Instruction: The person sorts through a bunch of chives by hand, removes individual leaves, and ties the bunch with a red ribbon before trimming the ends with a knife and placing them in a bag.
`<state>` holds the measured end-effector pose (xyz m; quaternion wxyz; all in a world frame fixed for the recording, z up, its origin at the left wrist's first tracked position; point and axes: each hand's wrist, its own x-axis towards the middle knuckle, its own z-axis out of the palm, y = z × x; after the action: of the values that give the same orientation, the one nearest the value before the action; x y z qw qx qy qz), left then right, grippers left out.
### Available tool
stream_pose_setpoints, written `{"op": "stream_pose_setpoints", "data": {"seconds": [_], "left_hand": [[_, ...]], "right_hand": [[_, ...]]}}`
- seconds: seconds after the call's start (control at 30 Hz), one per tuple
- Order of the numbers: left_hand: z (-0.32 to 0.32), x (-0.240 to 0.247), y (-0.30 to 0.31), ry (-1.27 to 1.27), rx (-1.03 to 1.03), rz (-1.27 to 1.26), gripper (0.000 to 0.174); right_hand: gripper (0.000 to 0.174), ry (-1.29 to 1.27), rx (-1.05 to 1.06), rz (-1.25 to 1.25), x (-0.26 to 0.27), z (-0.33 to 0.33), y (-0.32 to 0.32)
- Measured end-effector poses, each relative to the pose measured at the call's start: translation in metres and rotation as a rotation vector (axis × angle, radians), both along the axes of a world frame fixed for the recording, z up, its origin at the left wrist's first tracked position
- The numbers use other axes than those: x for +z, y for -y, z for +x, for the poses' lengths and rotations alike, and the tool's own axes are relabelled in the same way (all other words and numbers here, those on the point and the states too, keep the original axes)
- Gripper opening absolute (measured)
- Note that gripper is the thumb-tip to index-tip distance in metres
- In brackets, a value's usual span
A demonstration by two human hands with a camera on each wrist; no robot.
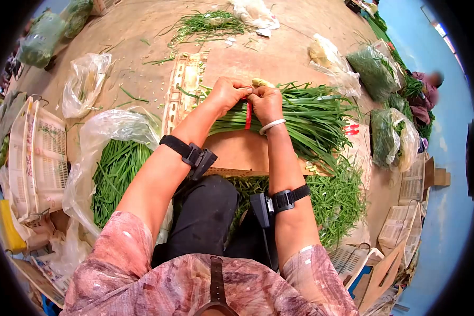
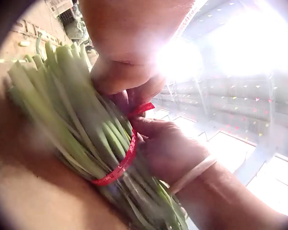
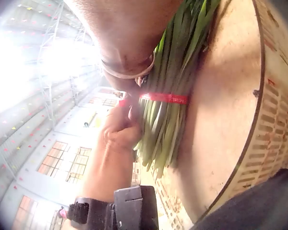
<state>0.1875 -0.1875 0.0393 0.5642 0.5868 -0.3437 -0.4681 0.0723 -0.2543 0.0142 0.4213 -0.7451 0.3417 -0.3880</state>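
Left hand (image 1: 227, 96) and right hand (image 1: 267, 104) pinch red tape (image 1: 248, 116) around bundle of green stalks (image 1: 313, 113), on board (image 1: 234, 152) beyond near knees (image 1: 208, 203), leaves trailing right. Fingertips overlap; we cannot tell which hold which tape end. In left wrist view we see tape's loose tip and pale stalk ends; left forearm (image 1: 192, 126) hides latter in head view. Both wrist views cut off leaf tips.

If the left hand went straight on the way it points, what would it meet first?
Probably the right hand, opposite at the flat red tape round the bundle of long green stalks; depth between hands is unclear.
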Motion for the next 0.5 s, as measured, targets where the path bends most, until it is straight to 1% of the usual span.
{"op": "stream_pose_setpoints", "data": {"seconds": [0.03, 0.1, 0.17, 0.2, 0.27, 0.3, 0.33, 0.4, 0.43, 0.47, 0.5], "left_hand": [[-0.001, -0.001, 0.000, 0.002, -0.003, 0.002, 0.012], [-0.002, -0.004, 0.002, 0.007, 0.065, -0.037, 0.010], [-0.002, -0.012, 0.005, -0.004, 0.084, -0.060, 0.010], [-0.002, -0.013, 0.005, -0.019, 0.107, -0.083, 0.010], [0.000, -0.017, 0.007, -0.019, 0.115, -0.092, 0.010], [0.000, -0.013, 0.006, -0.021, 0.120, -0.101, 0.011], [-0.001, -0.011, 0.005, -0.018, 0.121, -0.097, 0.011], [-0.001, -0.003, 0.003, -0.003, 0.100, -0.065, 0.011], [-0.001, -0.003, 0.003, 0.000, 0.102, -0.066, 0.011], [-0.001, -0.002, 0.003, 0.004, 0.107, -0.060, 0.011], [-0.001, -0.002, 0.003, 0.008, 0.109, -0.051, 0.010]], "right_hand": [[0.008, -0.039, -0.019, -0.031, 0.004, -0.001, -0.003], [0.008, -0.073, -0.042, -0.063, 0.013, -0.003, -0.008], [0.005, -0.173, -0.033, -0.160, 0.019, -0.004, -0.012], [0.005, -0.170, -0.031, -0.161, 0.019, -0.006, -0.013], [0.009, -0.054, 0.017, -0.255, 0.019, -0.011, -0.015], [0.019, 0.099, 0.079, -0.040, 0.021, -0.011, -0.017], [0.019, 0.103, 0.079, -0.036, 0.023, -0.012, -0.019], [0.024, -0.042, 0.146, -0.457, 0.031, -0.015, -0.024], [0.019, -0.004, 0.147, -0.456, 0.030, -0.013, -0.026], [0.019, -0.001, 0.148, -0.458, 0.025, -0.009, -0.026], [0.018, 0.005, 0.101, -0.458, 0.021, -0.005, -0.027]]}}
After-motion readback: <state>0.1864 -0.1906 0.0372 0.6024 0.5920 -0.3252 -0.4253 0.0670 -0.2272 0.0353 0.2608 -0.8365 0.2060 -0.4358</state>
